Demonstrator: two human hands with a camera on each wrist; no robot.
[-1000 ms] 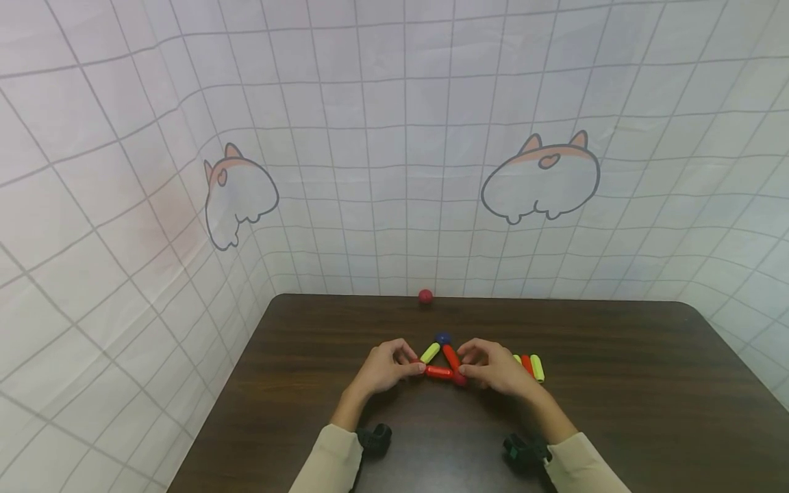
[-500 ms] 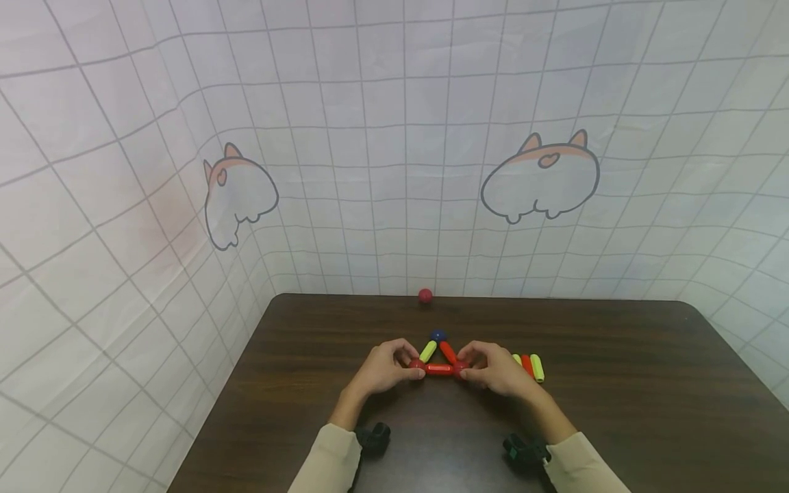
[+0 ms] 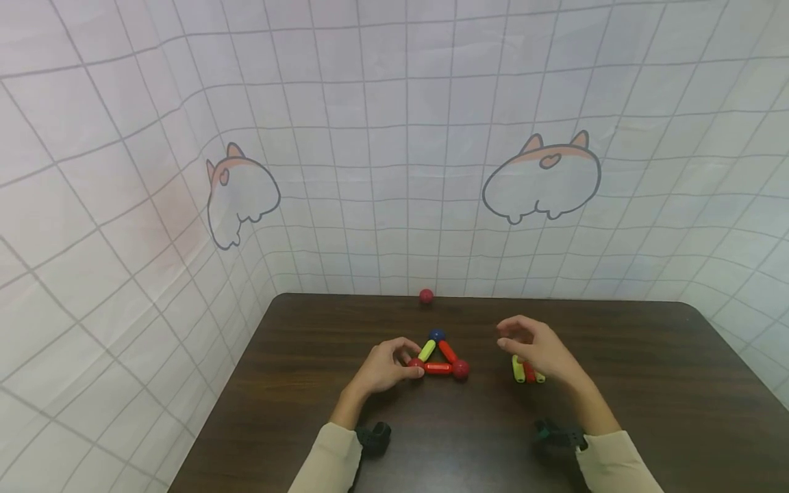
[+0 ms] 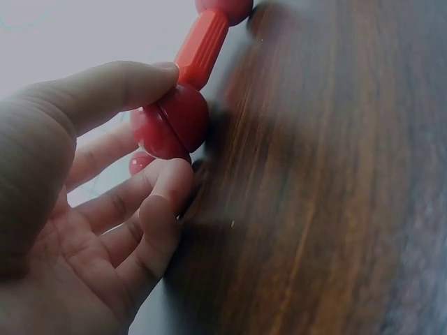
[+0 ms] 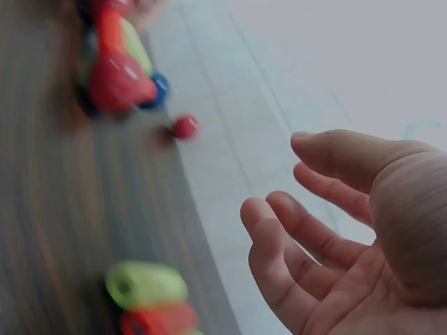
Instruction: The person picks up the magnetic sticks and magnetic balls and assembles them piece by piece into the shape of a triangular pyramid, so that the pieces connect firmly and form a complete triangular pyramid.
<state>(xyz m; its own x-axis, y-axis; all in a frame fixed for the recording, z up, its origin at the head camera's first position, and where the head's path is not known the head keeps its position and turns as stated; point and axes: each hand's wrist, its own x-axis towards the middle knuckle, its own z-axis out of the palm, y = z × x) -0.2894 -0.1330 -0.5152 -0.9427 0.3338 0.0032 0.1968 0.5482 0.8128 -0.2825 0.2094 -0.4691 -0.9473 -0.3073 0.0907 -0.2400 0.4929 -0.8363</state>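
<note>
A triangle of rods and balls lies on the table. Its left corner is a red ball (image 4: 171,122), which my left hand (image 3: 387,366) pinches between thumb and fingers. From there a red rod (image 3: 438,368) runs to another red ball (image 3: 460,369) at the right corner. A yellow-green rod (image 3: 427,350) and a second red rod (image 3: 447,351) slant up to a blue ball (image 3: 437,335) at the far corner. My right hand (image 3: 535,346) is raised above a small group of loose rods, holding nothing, its fingers loosely bent. In the right wrist view a yellow-green rod (image 5: 147,285) lies below it.
Beside that loose yellow-green rod lies a loose red rod (image 5: 159,319). A single red ball (image 3: 426,296) sits at the far edge of the dark wooden table (image 3: 345,315). Behind it hangs a white gridded cloth (image 3: 382,171).
My right hand has let go of the right red ball and moved right, over the loose rods. The triangle shifted slightly away and left earlier; my left hand stays at its corner.
</note>
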